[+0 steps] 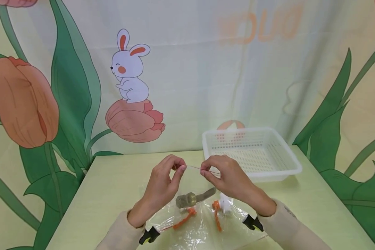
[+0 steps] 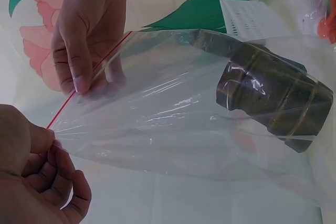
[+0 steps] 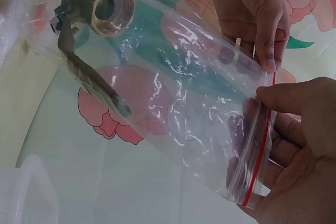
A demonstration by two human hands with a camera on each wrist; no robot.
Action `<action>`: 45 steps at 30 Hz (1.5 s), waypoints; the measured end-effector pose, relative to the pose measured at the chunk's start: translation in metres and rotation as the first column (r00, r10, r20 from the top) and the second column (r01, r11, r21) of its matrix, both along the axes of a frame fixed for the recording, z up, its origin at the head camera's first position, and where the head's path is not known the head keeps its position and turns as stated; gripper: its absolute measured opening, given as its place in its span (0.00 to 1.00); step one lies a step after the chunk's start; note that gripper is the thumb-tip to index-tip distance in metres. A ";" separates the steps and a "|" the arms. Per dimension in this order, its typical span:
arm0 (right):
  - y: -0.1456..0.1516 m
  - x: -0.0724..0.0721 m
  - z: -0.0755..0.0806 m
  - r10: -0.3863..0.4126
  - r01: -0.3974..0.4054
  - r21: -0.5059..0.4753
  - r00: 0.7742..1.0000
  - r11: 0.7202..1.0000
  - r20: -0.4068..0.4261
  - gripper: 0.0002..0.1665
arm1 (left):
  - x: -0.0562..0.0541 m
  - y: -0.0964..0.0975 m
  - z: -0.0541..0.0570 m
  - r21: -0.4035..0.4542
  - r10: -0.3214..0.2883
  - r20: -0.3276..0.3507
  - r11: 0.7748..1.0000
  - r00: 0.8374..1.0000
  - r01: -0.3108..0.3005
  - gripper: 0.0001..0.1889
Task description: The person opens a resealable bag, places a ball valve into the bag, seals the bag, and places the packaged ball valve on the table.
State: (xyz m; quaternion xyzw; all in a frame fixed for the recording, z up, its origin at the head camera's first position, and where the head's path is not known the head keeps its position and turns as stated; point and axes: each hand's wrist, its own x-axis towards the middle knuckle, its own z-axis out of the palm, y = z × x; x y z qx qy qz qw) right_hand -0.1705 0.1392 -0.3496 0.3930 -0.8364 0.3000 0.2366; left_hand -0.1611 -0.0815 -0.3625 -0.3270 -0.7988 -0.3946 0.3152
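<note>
A clear zip bag [image 3: 184,103] with a red strip along its mouth hangs between both hands. My left hand [image 1: 162,178] pinches one end of the mouth between thumb and fingers. Farther along the same strip, my right hand [image 1: 228,175] pinches the bag, thumb on one side and fingers behind, as the right wrist view shows. Down in the bag lies a brass ball valve [image 2: 275,95] with its threaded opening visible in the right wrist view. Its lever handle [image 3: 92,74] points toward the bag's mouth.
A white perforated basket [image 1: 285,166] stands on the pale green table [image 1: 103,180] at the back right. Beneath the hands are orange cord-like pieces [image 1: 183,221] and a small white object [image 1: 226,204]. A printed curtain [image 1: 181,86] hangs behind the table.
</note>
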 end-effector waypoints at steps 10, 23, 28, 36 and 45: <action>0.003 0.001 -0.003 -0.003 0.003 0.022 1.000 1.000 -0.015 0.04 | 0.001 -0.001 0.001 -0.002 0.006 0.015 1.000 1.000 -0.006 0.05; 0.020 0.000 -0.015 -0.061 0.061 0.012 0.997 0.998 0.038 0.03 | 0.000 -0.011 0.002 0.025 0.021 0.012 0.999 1.000 -0.021 0.05; 0.026 -0.001 -0.021 -0.041 0.041 -0.019 0.999 0.999 0.016 0.03 | -0.001 -0.013 0.002 0.037 0.022 0.014 0.999 1.000 -0.022 0.05; 0.031 0.001 -0.021 -0.040 0.041 -0.045 0.999 0.998 0.013 0.03 | 0.002 -0.011 0.002 0.033 0.023 0.036 0.999 0.999 -0.024 0.03; 0.044 0.003 -0.027 -0.064 0.064 -0.001 0.998 0.998 0.024 0.03 | 0.002 -0.014 0.003 0.028 0.047 0.036 0.998 0.998 -0.048 0.05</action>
